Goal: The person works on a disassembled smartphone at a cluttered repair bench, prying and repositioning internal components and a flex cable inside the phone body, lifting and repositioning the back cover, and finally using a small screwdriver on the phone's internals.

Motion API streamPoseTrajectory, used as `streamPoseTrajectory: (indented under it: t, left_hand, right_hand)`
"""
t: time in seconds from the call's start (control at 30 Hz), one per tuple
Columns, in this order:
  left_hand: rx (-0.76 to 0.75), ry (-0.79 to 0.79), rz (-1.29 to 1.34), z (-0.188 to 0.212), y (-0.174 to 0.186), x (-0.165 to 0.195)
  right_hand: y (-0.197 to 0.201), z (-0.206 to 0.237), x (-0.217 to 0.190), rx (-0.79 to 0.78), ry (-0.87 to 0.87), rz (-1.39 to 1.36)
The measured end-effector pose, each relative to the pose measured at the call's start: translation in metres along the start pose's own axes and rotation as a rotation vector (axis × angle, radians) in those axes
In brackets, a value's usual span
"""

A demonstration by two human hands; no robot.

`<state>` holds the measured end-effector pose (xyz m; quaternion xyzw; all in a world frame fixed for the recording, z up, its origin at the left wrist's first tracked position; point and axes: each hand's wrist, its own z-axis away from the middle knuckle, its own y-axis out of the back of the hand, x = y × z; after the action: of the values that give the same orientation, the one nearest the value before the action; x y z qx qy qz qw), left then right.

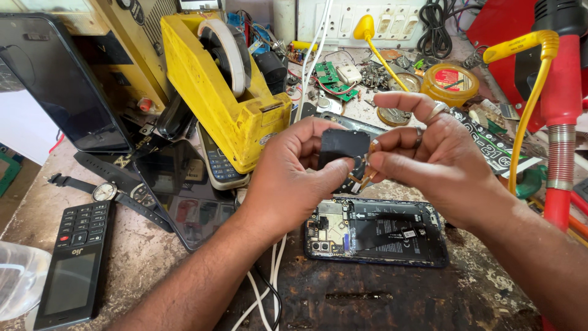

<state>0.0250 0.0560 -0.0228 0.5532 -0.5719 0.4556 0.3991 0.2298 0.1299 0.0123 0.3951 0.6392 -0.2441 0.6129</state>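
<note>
Fingers of left hand (288,168) pinched shut on a small black module (343,150), thumb across its lower front edge. Fingers of right hand (435,162) closed on the orange flex strip (365,173) hanging from the module's right side, forefinger raised and curled above; two rings on that hand. Module held between both hands, just above an opened phone (373,232) lying back-off, battery and board exposed.

Underneath, a worn, stained workbench (141,257), crowded. Largest item: one yellow tape dispenser (226,92) with a white roll, just left of the hands. Leaning at far left, one dark tablet (58,79). Lying flat below the dispenser, one dark glass panel (180,196). At right, one red stand (560,116) with a yellow cable (527,110) looping past it. Two keypad phones: one black at lower left (76,263), one partly under the dispenser (217,162). One wristwatch (105,191) beside the black phone. White cables (269,288) trailing off the near edge. At the back, one white switch strip (367,21), one green circuit board (327,75), one round yellow tin (450,83).
</note>
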Motion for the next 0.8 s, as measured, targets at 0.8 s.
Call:
streamPoseTrajectory:
  t: [0.8]
  left_hand:
    - [0.013, 0.140, 0.037, 0.001, -0.001, 0.010]
  right_hand:
    - [-0.002, 0.000, -0.002, 0.033, 0.009, 0.012]
